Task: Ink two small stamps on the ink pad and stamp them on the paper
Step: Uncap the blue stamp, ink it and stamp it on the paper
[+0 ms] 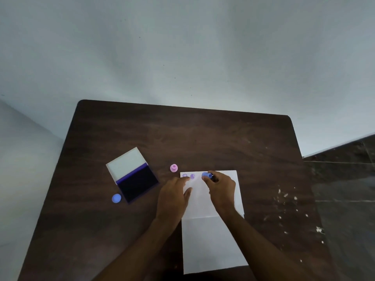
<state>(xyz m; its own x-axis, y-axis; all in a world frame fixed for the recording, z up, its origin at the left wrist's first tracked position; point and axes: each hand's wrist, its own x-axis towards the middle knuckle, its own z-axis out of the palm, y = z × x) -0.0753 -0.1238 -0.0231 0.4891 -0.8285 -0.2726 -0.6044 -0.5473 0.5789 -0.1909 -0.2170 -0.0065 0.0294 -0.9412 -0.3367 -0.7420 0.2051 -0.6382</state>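
Dark table (203,134), paper (215,236) in front of me. My left hand (174,197) lies spread flat, pinning the sheet so it won't slide. My right hand (221,187) pinches the blue stamp (206,175) at the paper's top edge, beside two purple prints (188,176). Ink pad (136,182) open at left; pink stamp (174,167) waits between.

**Location: bare room with a single work bench**

The setting is a plain, sparsely furnished indoor room; its exact type cannot be determined. A dark wood-grain bench (203,134) with rounded corners stands against an unadorned pale wall (182,47). The bench surface is worn, with pale chipped spots (284,199) along its right side. To the right, a dark floor (345,189) meets the wall. The lighting is dim and cool.
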